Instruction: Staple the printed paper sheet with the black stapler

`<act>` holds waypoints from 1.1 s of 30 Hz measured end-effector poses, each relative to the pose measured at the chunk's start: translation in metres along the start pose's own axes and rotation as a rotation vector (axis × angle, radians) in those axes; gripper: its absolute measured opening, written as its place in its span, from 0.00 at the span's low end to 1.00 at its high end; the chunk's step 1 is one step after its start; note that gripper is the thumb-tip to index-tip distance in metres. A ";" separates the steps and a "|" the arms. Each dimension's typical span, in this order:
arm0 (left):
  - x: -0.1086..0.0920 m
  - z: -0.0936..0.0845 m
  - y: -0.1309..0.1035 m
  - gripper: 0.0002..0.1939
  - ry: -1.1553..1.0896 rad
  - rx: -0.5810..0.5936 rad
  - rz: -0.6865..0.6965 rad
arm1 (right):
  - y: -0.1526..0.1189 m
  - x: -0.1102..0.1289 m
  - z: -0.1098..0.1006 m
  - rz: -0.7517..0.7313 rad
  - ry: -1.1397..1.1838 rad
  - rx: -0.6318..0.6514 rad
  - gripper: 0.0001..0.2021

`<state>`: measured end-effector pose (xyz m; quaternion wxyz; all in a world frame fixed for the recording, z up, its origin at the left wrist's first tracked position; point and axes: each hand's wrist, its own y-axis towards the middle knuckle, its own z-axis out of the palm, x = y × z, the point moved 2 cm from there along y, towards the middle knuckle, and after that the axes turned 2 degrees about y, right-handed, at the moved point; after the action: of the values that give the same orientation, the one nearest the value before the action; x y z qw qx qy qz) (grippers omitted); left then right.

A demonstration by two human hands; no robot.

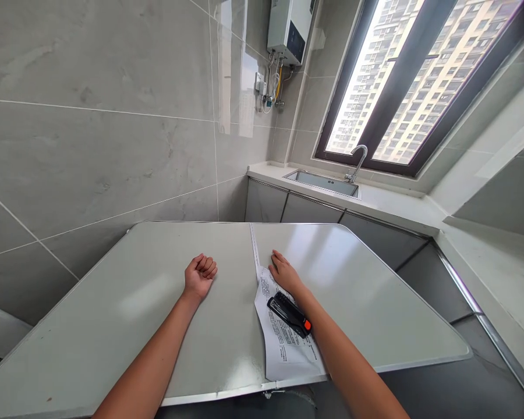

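My left hand [200, 276] rests on the pale tabletop [227, 326], its fingers curled into a fist with nothing visible in them. To the right of the table's seam, my right hand [284, 272] lies palm down with its fingers stretched out, at the far end of a printed sheet of paper [288, 358]. A black stapler [289, 314] with an orange-red part at its near end lies on the paper, beside my right wrist. Neither hand holds the stapler. The paper's left edge is slightly wavy and its near end reaches the table's front edge.
Beyond the table, a white counter [388, 208] carries a sink [323, 182] and a curved faucet [358, 162] under a window. Grey cabinets [310, 209] stand below it. A tiled wall [100, 151] is at the left, with a water heater [290, 29] in the far corner.
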<state>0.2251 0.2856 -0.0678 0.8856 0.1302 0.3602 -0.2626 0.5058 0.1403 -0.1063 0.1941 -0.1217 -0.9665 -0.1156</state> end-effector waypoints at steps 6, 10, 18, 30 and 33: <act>0.030 0.033 -0.018 0.16 0.782 0.160 0.063 | -0.001 -0.007 -0.007 0.042 -0.029 -0.026 0.24; 0.067 0.064 -0.046 0.14 1.325 0.418 0.134 | 0.000 -0.015 -0.010 0.106 -0.068 -0.080 0.21; 0.088 0.067 -0.060 0.24 1.856 0.496 0.273 | 0.007 -0.022 -0.008 0.234 -0.109 -0.197 0.19; 0.079 0.053 -0.055 0.26 1.911 0.471 0.135 | 0.011 -0.032 -0.024 0.165 0.031 -0.173 0.17; 0.082 0.055 -0.062 0.30 1.934 0.558 0.087 | -0.001 -0.029 -0.023 0.131 0.052 -0.200 0.18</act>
<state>0.2718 0.1808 -0.0895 0.1599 0.5031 0.8449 -0.0865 0.5396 0.1273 -0.0979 0.2130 -0.2004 -0.9347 -0.2018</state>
